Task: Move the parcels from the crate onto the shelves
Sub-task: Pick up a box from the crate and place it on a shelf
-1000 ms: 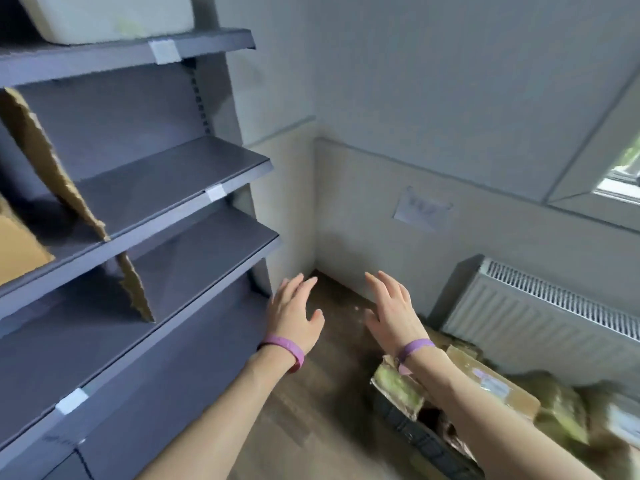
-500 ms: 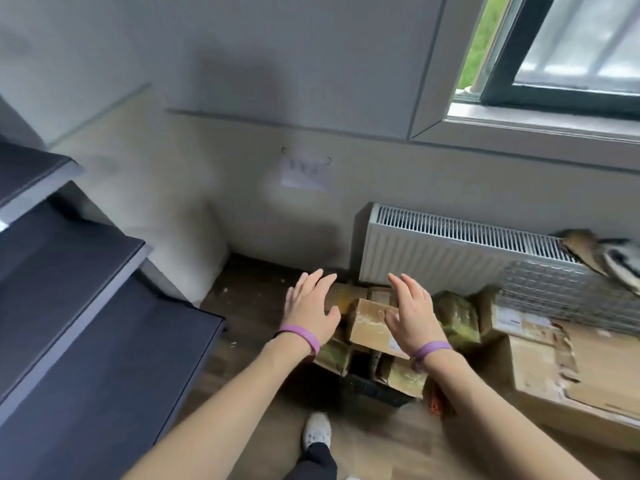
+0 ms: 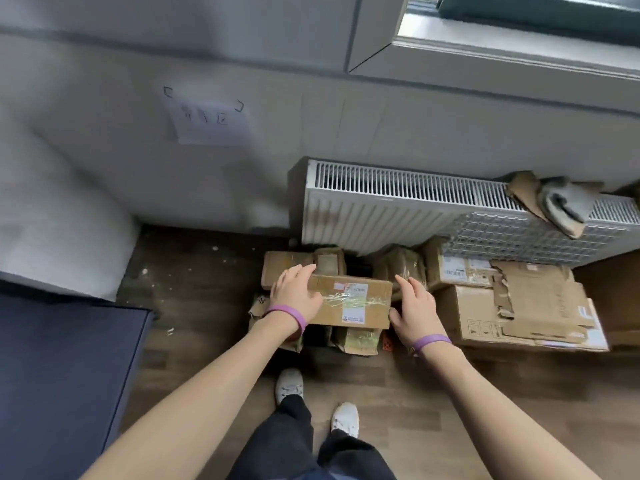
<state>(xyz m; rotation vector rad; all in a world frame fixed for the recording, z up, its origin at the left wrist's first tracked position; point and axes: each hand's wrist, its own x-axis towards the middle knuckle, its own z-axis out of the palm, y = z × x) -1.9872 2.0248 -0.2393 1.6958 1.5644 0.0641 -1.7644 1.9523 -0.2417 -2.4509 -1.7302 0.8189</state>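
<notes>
Our left hand (image 3: 296,294) rests with loose, spread fingers over the nine o'clock end of the taped parcel (image 3: 349,301), and our right hand (image 3: 414,308) is open at its three o'clock end; neither grips yet. The box tops the pile of other parcels (image 3: 356,341) at twelve o'clock, below the radiator (image 3: 374,209). We judge it stiff cardboard, likely light, with slick tape, so we should clamp both short ends.

Brown parcel (image 3: 349,301) with white label, purple wristbands (image 3: 289,315), white radiator (image 3: 381,206), white shoes (image 3: 289,386)

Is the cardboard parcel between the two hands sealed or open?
Sealed: the parcel has flat flaps, and shiny tape runs across its top.
</notes>
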